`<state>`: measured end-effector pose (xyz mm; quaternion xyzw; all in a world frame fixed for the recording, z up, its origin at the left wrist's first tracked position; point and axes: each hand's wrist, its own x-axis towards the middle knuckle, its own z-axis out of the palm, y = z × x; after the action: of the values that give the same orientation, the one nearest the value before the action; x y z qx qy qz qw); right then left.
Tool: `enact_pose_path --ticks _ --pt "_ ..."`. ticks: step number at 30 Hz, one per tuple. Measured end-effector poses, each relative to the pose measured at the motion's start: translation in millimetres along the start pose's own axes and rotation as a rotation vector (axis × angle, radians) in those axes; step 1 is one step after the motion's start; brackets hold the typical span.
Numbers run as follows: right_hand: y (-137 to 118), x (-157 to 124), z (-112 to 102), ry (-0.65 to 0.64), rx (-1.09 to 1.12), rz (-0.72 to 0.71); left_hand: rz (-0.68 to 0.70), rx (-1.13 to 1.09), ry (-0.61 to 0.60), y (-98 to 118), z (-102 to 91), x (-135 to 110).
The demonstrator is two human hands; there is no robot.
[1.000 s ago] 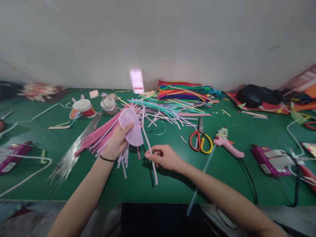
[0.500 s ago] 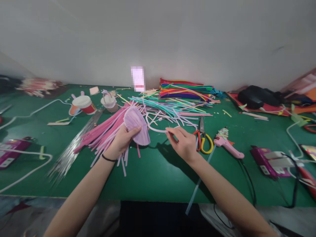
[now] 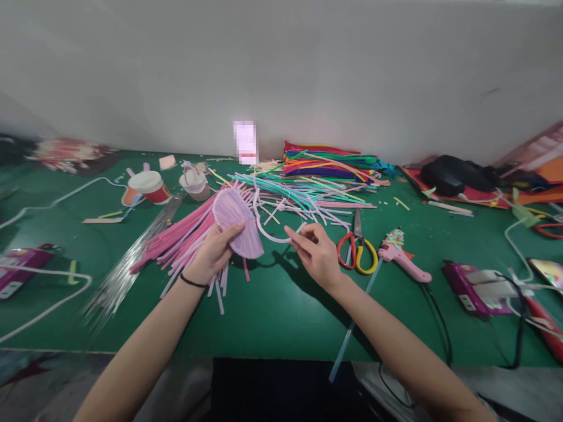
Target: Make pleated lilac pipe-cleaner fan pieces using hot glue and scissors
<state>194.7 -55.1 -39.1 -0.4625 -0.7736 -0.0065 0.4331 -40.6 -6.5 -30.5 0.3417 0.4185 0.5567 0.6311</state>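
My left hand (image 3: 214, 253) grips a lilac pleated paper cup liner (image 3: 237, 223) above a heap of pink pipe cleaners (image 3: 185, 239) on the green table (image 3: 272, 305). A pale pink pipe cleaner (image 3: 269, 231) curves in a loop from the liner's rim to my right hand (image 3: 314, 253), which pinches its free end between thumb and fingers. Both hands hover just over the table, about a hand's width apart.
Red and yellow scissors (image 3: 357, 249) and a pink glue gun (image 3: 401, 258) lie right of my right hand. Stacked coloured pipe cleaners (image 3: 328, 163) sit at the back, two paper cups (image 3: 152, 189) at back left, purple devices (image 3: 477, 282) with cables at both sides.
My right hand lifted the pipe cleaner's end from the table and carried it up and right, bending the straight stem into a loop. My left hand kept the liner nearly still.
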Motion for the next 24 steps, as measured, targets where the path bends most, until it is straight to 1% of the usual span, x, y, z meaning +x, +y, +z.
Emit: enact_pose_path --ticks 5,6,9,11,12,14,17,20,24 --pt "-1 1 -1 0.035 0.036 0.055 -0.06 -0.027 -0.022 4 2.3 -1" --pt "-1 1 -1 0.059 0.043 0.072 -0.065 -0.034 -0.025 4 3.3 -1" --pt "0 -1 3 0.183 0.062 0.129 -0.071 -0.071 -0.013 5 6.0 -2" --pt "2 -2 6 0.208 0.118 0.156 -0.085 -0.09 -0.004 5 7.3 -2" --pt "3 -2 7 0.193 0.159 0.173 -0.092 -0.094 -0.001 5 7.6 -2" --pt "4 -1 8 0.123 0.215 0.223 -0.096 -0.096 -0.002 5 7.7 -2" --pt "4 0 7 0.019 0.185 0.249 -0.097 -0.104 -0.012 5 6.4 -1" --pt "3 0 7 -0.063 0.114 0.182 -0.108 -0.139 0.0 5 5.6 0" --pt "5 -4 10 -0.141 0.005 0.073 -0.11 -0.188 0.06 9 7.1 2"
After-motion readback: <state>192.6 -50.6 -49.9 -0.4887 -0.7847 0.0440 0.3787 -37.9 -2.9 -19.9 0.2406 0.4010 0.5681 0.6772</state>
